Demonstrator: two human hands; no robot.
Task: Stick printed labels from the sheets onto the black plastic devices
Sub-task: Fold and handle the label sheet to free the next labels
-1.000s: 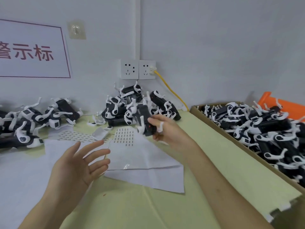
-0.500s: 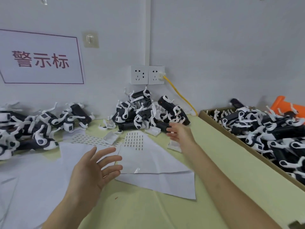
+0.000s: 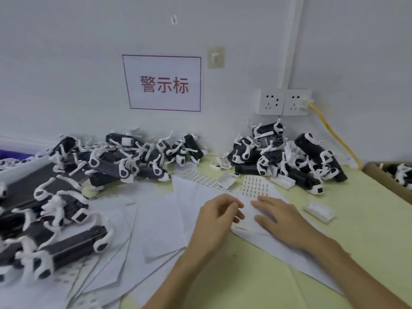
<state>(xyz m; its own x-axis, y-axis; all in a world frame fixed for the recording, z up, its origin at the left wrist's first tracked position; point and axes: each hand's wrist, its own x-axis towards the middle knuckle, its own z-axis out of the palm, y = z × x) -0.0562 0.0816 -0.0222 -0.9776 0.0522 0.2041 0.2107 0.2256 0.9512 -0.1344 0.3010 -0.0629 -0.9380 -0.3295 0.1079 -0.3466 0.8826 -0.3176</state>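
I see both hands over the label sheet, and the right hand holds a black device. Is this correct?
Not quite. The head view shows the right hand holding no device; it rests flat on the label sheet. The left hand is over the sheet too.

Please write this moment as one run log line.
place: label sheet | left hand: curled over it, pinch unclear | right hand: flat on it | black devices: piled, none held
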